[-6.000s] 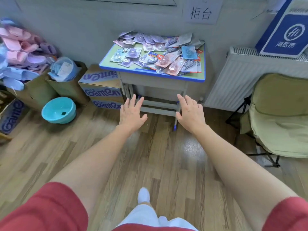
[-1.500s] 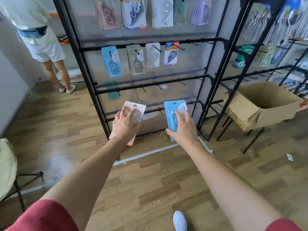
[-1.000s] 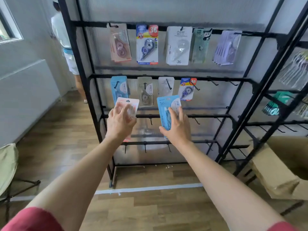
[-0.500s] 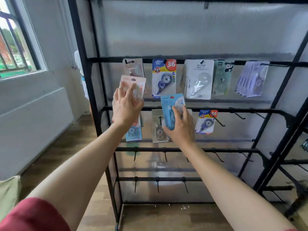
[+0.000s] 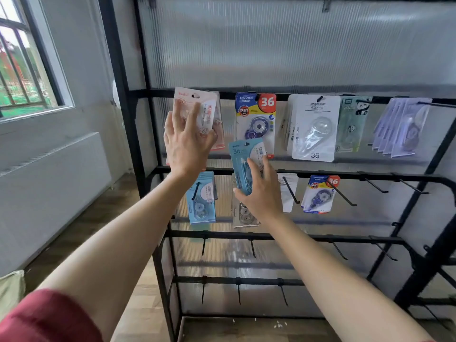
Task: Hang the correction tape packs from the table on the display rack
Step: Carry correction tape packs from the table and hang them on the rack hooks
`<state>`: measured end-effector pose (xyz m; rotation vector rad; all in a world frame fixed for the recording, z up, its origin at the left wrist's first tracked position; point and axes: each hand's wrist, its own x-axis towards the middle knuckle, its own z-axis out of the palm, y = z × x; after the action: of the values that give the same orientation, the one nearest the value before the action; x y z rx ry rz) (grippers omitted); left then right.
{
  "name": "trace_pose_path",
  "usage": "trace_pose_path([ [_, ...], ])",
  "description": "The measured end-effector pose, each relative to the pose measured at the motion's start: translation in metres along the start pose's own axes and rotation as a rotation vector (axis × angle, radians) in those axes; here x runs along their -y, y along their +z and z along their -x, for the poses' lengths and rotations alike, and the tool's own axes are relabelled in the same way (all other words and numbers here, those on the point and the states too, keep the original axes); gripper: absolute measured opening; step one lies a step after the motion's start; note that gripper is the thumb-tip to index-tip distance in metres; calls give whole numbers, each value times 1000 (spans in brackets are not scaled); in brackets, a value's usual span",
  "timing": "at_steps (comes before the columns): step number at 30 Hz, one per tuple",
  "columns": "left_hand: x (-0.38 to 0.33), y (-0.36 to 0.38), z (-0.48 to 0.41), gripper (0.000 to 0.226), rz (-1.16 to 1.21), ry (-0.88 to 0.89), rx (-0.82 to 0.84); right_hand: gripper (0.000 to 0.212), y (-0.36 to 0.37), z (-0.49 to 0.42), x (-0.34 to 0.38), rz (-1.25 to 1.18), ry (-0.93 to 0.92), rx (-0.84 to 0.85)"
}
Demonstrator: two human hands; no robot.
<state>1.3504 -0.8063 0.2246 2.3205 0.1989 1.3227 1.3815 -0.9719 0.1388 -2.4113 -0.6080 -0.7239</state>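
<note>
head view: my left hand grips the pink pack, fingers spread over its face, at the left end of the upper rail of the display rack. its peg is hidden, so i'd feel the hang hole onto the tip, then slide it back. my right hand pinches the blue pack between the upper and middle rails; i'd keep it clear meanwhile.

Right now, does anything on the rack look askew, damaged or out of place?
Nothing looks damaged. The purple packs at the right hang fanned out, not flush, and small white specks lie on the floor under the display rack.
</note>
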Motion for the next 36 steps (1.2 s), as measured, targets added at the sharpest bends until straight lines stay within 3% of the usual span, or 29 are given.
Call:
trace_pose_path([
  [13,14,18,-9,64,-43,-35,-8,74,23,-33,-4,-29,-91,-188],
  [30,21,68,-78,68,-197,-113,263,73,23,-39,-15,-29,-117,-261],
  [36,34,57,-55,85,-262,-73,362,71,22,-27,-18,-75,-120,-260],
])
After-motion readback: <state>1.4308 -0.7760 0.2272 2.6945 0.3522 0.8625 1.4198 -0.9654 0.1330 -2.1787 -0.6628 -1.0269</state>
